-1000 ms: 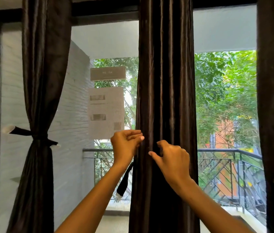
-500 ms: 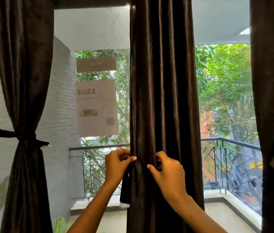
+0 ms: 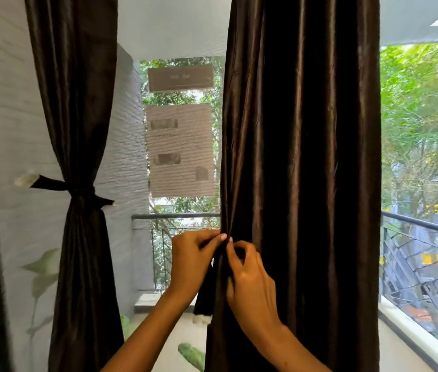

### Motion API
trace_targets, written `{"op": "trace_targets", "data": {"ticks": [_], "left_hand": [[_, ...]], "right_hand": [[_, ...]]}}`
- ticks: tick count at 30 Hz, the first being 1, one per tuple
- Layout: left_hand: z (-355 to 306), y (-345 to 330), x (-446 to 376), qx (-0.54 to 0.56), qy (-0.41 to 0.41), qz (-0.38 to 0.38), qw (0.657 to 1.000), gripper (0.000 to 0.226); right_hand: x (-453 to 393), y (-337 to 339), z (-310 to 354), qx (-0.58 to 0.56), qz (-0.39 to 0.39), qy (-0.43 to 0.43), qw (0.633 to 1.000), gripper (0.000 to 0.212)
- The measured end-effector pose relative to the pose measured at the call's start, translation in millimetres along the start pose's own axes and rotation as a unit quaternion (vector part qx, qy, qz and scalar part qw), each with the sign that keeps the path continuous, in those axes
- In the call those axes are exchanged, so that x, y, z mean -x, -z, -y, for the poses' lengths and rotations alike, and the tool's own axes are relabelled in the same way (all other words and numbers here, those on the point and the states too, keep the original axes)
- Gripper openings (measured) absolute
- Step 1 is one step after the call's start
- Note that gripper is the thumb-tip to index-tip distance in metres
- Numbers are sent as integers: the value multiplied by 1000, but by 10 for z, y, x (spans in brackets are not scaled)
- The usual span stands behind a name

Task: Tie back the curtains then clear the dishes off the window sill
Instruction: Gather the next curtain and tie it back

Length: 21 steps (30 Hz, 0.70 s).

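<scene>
Hands meet at the left edge of the middle curtain (image 3: 301,183): the left hand (image 3: 191,260) pinches the gathered folds while the right hand (image 3: 250,280) curls round them, apparently bunching the cloth so its dark tie-back strap (image 3: 203,296), dangling just beneath, can go around. Left curtain (image 3: 78,130) already hangs cinched by its own strap (image 3: 78,190). No dishes or sill show.
</scene>
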<state>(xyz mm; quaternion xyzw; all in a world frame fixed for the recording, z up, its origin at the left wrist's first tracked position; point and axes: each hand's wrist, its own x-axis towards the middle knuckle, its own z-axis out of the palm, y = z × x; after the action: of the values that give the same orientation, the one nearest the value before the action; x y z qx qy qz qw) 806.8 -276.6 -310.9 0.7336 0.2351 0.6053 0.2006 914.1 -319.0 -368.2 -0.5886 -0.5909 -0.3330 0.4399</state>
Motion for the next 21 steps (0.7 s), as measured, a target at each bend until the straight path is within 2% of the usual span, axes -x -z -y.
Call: {"op": "trace_targets", "data": {"ticks": [3, 5, 8, 11, 12, 13, 15, 17, 18, 19, 21], "left_hand": [[-35, 44, 71, -7, -11, -9, 1000, 14], [-40, 63, 70, -18, -8, -10, 1000, 10], [9, 88, 10, -40, 5, -10, 999, 9], [55, 127, -44, -38, 35, -31, 998, 10], [73, 143, -54, -40, 40, -36, 998, 10], [88, 162, -62, -43, 42, -37, 997, 10], [122, 209, -84, -44, 48, -28, 997, 12], [142, 243, -116, -47, 50, -22, 997, 13], [150, 246, -131, -59, 48, -24, 997, 13], [153, 239, -145, -76, 45, -28, 996, 13], [151, 204, -145, -106, 33, -46, 993, 13]], "right_hand": [[-8, -37, 46, -19, 24, 6, 1000, 68], [-27, -52, 53, -36, 49, 19, 998, 57], [-52, -59, 16, -97, 66, 26, 993, 50], [-174, -82, -101, -211, 17, -77, 974, 53], [-237, -108, -166, -231, 12, -121, 965, 62], [-310, -127, -224, -247, 35, -169, 954, 82], [-440, -191, -316, -323, 108, -247, 907, 120], [-524, -243, -349, -427, 148, -286, 845, 128], [-537, -275, -358, -469, 142, -290, 822, 122], [-542, -294, -350, -489, 116, -281, 818, 108], [-504, -315, -316, -453, 29, -246, 856, 69]]}}
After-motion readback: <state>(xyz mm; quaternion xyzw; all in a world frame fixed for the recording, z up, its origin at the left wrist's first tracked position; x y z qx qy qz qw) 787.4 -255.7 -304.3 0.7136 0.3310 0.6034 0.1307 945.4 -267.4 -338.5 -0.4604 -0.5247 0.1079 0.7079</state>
